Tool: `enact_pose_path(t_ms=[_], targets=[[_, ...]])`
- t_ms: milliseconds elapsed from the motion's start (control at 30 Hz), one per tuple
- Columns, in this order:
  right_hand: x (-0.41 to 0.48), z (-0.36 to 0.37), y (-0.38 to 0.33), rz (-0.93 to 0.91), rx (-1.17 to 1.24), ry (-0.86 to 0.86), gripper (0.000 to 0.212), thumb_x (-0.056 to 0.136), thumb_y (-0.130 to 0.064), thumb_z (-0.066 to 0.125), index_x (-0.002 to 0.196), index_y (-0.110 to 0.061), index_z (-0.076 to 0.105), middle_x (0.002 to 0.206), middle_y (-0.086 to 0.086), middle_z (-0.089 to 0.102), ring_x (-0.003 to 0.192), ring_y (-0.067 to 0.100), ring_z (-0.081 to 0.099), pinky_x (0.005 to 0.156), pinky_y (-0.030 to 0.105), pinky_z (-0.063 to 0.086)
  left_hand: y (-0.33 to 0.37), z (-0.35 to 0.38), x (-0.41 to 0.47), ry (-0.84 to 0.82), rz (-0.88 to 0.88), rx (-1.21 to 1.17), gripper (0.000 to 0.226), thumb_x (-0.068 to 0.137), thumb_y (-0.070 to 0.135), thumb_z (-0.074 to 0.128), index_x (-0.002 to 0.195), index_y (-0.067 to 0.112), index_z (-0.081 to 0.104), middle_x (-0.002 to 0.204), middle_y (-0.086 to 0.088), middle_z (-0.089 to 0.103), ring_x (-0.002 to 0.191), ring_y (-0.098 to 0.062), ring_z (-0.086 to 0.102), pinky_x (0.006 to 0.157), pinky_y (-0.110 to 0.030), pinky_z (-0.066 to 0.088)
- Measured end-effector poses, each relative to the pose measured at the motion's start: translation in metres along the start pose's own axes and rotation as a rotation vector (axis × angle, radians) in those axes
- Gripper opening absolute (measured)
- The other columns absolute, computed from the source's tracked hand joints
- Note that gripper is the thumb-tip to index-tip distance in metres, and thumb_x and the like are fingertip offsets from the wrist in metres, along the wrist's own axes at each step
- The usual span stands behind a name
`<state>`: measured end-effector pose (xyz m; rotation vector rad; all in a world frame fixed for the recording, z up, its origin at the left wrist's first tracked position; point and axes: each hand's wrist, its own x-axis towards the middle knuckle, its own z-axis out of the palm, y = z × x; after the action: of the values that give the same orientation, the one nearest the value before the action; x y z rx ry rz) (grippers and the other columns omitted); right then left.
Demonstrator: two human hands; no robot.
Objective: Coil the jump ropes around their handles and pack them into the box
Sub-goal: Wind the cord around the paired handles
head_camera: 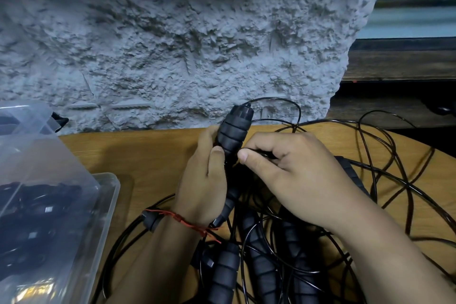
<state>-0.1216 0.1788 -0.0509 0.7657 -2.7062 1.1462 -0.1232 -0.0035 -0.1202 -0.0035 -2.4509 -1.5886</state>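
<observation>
My left hand (pixel 206 180) grips a pair of black ribbed jump-rope handles (pixel 233 133), held upright above the wooden table (pixel 138 153). My right hand (pixel 293 175) pinches the thin black cord (pixel 278 119) against the handles' middle. The cord loops up from the top handle's cap and runs off to the right. More black handles (pixel 224 271) and tangled cords lie on the table under my wrists. A clear plastic box (pixel 106 207) stands at the left with dark coiled ropes inside, its lid raised.
A rough grey wall (pixel 172 52) rises right behind the table. Loose cord loops (pixel 394 168) spread over the table's right side. A dark shelf (pixel 399 64) sits beyond the wall's right edge. A red thread bracelet is on my left wrist.
</observation>
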Motion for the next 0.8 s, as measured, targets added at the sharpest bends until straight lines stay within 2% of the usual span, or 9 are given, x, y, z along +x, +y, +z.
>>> enact_pose_path(t_ms=[200, 267, 333, 400, 500, 567, 667, 733, 800], targets=[[-0.003, 0.003, -0.004, -0.039, -0.031, -0.167, 0.031, 0.103, -0.044, 0.063, 0.079, -0.023, 0.063, 0.058, -0.002, 0.055, 0.059, 0.019, 0.055, 0.055, 0.039, 0.043, -0.006, 0.002, 0.001, -0.009, 0.035, 0.035, 0.03, 0.113, 0.04, 0.029, 0.137, 0.044, 0.046, 0.103, 0.014, 0.072, 0.094, -0.006, 0.069, 0.081, -0.037, 0.052], [-0.002, 0.003, -0.005, -0.049, -0.015, -0.126, 0.029, 0.103, -0.042, 0.064, 0.08, -0.025, 0.064, 0.057, -0.005, 0.055, 0.059, 0.017, 0.055, 0.053, 0.033, 0.038, -0.005, 0.002, 0.0, -0.09, 0.065, 0.106, 0.037, 0.115, 0.045, 0.026, 0.148, 0.053, 0.04, 0.126, 0.017, 0.07, 0.116, -0.004, 0.066, 0.094, -0.038, 0.052], [-0.001, 0.002, -0.003, -0.047, 0.013, -0.044, 0.024, 0.104, -0.04, 0.063, 0.083, -0.028, 0.067, 0.059, -0.006, 0.057, 0.061, 0.017, 0.056, 0.055, 0.033, 0.04, -0.003, 0.001, -0.002, -0.171, 0.096, 0.187, 0.049, 0.111, 0.054, 0.02, 0.16, 0.056, 0.024, 0.156, 0.018, 0.051, 0.146, -0.008, 0.047, 0.115, -0.044, 0.044], [0.001, 0.0, 0.0, -0.053, -0.029, 0.002, 0.023, 0.105, -0.043, 0.06, 0.088, -0.03, 0.069, 0.061, -0.009, 0.058, 0.063, 0.015, 0.057, 0.058, 0.038, 0.043, 0.002, -0.001, -0.005, -0.206, 0.101, 0.266, 0.06, 0.102, 0.057, 0.018, 0.161, 0.059, 0.014, 0.163, 0.022, 0.039, 0.153, -0.009, 0.036, 0.12, -0.043, 0.039], [0.001, -0.002, 0.006, -0.096, -0.251, 0.06, 0.027, 0.102, -0.051, 0.053, 0.089, -0.032, 0.065, 0.065, -0.018, 0.05, 0.067, 0.01, 0.055, 0.058, 0.037, 0.042, 0.009, 0.002, -0.008, -0.219, 0.151, 0.408, 0.071, 0.094, 0.058, 0.033, 0.162, 0.057, 0.011, 0.13, 0.026, 0.049, 0.129, -0.008, 0.053, 0.095, -0.036, 0.049], [0.001, -0.004, 0.007, -0.113, -0.329, 0.067, 0.028, 0.102, -0.054, 0.05, 0.092, -0.034, 0.067, 0.075, -0.018, 0.059, 0.074, 0.009, 0.06, 0.058, 0.035, 0.044, 0.011, 0.004, -0.01, -0.192, 0.207, 0.492, 0.064, 0.095, 0.065, 0.042, 0.156, 0.058, 0.024, 0.113, 0.023, 0.051, 0.111, -0.004, 0.057, 0.081, -0.028, 0.049], [0.001, -0.005, 0.005, -0.102, -0.381, -0.009, 0.036, 0.102, -0.062, 0.04, 0.105, -0.04, 0.068, 0.098, -0.022, 0.07, 0.091, 0.005, 0.066, 0.067, 0.036, 0.051, 0.01, 0.008, -0.009, -0.097, 0.312, 0.522, 0.027, 0.103, 0.056, 0.031, 0.112, 0.042, 0.053, 0.091, 0.016, 0.053, 0.087, -0.004, 0.057, 0.06, -0.02, 0.034], [0.002, -0.005, 0.006, -0.1, -0.361, 0.008, 0.036, 0.099, -0.067, 0.041, 0.108, -0.043, 0.067, 0.098, -0.023, 0.071, 0.092, 0.002, 0.066, 0.067, 0.035, 0.053, 0.007, 0.008, -0.009, -0.039, 0.384, 0.542, 0.03, 0.105, 0.047, 0.033, 0.099, 0.035, 0.061, 0.085, 0.013, 0.057, 0.08, -0.006, 0.057, 0.056, -0.017, 0.031], [0.001, -0.008, 0.008, -0.086, -0.323, 0.067, 0.036, 0.091, -0.072, 0.049, 0.111, -0.046, 0.063, 0.085, -0.023, 0.069, 0.083, -0.003, 0.064, 0.062, 0.031, 0.049, 0.004, 0.008, -0.008, -0.028, 0.426, 0.532, 0.034, 0.104, 0.042, 0.039, 0.109, 0.033, 0.072, 0.089, 0.013, 0.064, 0.084, -0.005, 0.061, 0.057, -0.02, 0.039]])
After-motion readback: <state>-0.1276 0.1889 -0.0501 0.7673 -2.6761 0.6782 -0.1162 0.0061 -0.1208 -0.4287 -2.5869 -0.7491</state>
